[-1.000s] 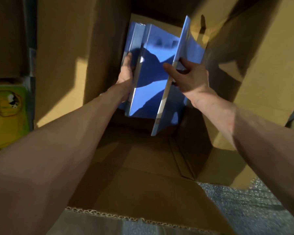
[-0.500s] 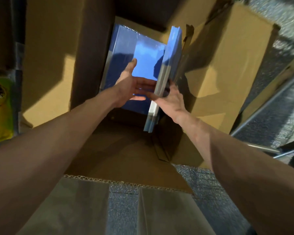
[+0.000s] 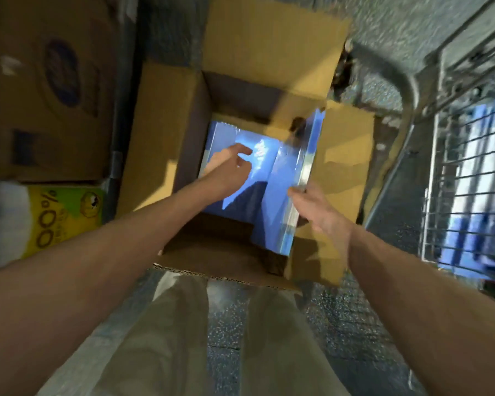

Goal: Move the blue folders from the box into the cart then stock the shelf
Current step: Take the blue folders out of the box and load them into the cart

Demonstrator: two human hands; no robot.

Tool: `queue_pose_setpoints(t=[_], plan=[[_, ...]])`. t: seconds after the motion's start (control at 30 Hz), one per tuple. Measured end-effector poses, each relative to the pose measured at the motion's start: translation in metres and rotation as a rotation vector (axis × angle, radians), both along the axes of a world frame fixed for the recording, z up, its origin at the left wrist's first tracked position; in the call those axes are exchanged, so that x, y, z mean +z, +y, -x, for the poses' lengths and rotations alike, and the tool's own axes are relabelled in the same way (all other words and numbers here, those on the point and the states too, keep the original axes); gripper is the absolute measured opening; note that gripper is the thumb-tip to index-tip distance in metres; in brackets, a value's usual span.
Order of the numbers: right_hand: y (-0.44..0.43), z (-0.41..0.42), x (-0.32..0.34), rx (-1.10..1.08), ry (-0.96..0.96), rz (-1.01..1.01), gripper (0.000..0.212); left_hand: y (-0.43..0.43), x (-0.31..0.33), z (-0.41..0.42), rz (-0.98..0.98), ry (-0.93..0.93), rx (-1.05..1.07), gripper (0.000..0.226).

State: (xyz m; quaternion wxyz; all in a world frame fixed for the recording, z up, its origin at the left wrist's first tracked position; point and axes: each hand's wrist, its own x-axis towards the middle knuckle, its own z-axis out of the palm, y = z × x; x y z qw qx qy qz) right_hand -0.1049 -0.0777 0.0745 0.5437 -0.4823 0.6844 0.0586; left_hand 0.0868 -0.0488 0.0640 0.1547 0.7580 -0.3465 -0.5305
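An open cardboard box (image 3: pixel 160 144) stands on the floor in front of me. Inside it lie blue folders (image 3: pixel 226 132) in shiny wrap. My right hand (image 3: pixel 317 207) grips a stack of blue folders (image 3: pixel 286 190) by its edge, tilted upright at the box's right side. My left hand (image 3: pixel 229 170) hovers over the folders in the box with fingers spread, holding nothing. A wire cart (image 3: pixel 469 155) stands at the right with more blue folders (image 3: pixel 480 224) inside it.
A large brown carton (image 3: pixel 46 90) and a yellow-green package (image 3: pixel 60 221) sit at the left. The box's flaps (image 3: pixel 272 44) stick out at the far and right sides. Speckled grey floor (image 3: pixel 349 324) surrounds my legs.
My head has pulled back and the cart has come into view. The right hand has lifted the stack higher toward the box's right rim. The left hand has let go.
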Motion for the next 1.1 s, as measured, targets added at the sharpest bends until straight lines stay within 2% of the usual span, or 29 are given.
queue_pose_setpoints(t=[0.07, 0.13, 0.27, 0.33, 0.4, 0.5, 0.6, 0.7, 0.77, 0.9, 1.0, 1.1], plan=[[-0.004, -0.002, 0.049, 0.058, -0.062, -0.043, 0.023, -0.007, 0.058, -0.001, 0.070, -0.093, -0.138, 0.040], [-0.011, -0.004, 0.096, 0.129, -0.111, -0.029, 0.011, -0.018, 0.120, -0.003, 0.202, -0.176, -0.266, 0.049], [-0.019, -0.017, 0.189, 0.325, -0.190, -0.017, 0.015, -0.028, 0.227, -0.016, 0.457, -0.319, -0.426, 0.068], [-0.025, -0.022, 0.237, 0.416, -0.226, 0.038, 0.018, -0.026, 0.269, -0.026, 0.483, -0.480, -0.575, 0.079], [-0.032, -0.026, 0.281, 0.541, -0.259, 0.053, 0.014, -0.018, 0.308, -0.033, 0.401, -0.625, -0.674, 0.092], [-0.040, -0.037, 0.343, 0.859, -0.204, 0.105, 0.008, 0.002, 0.361, -0.040, 0.440, -0.760, -0.722, 0.101], [-0.040, -0.050, 0.404, 1.076, -0.121, 0.160, 0.012, 0.016, 0.409, -0.045, 0.523, -0.805, -0.769, 0.100], [-0.029, -0.056, 0.454, 1.220, -0.071, 0.176, 0.008, 0.027, 0.448, -0.044, 0.460, -0.673, -0.742, 0.104], [-0.022, -0.057, 0.476, 1.286, -0.048, 0.194, 0.011, 0.036, 0.470, -0.044, 0.422, -0.614, -0.735, 0.098], [-0.002, -0.056, 0.499, 1.342, -0.005, 0.257, 0.011, 0.065, 0.499, -0.042, 0.374, -0.668, -0.765, 0.041], [0.023, -0.055, 0.520, 1.308, -0.016, 0.380, 0.017, 0.095, 0.508, -0.043, 0.346, -0.646, -0.735, 0.041], [0.044, -0.051, 0.538, 1.123, -0.019, 0.601, 0.031, 0.123, 0.513, -0.045, 0.446, -0.622, -0.594, 0.049]])
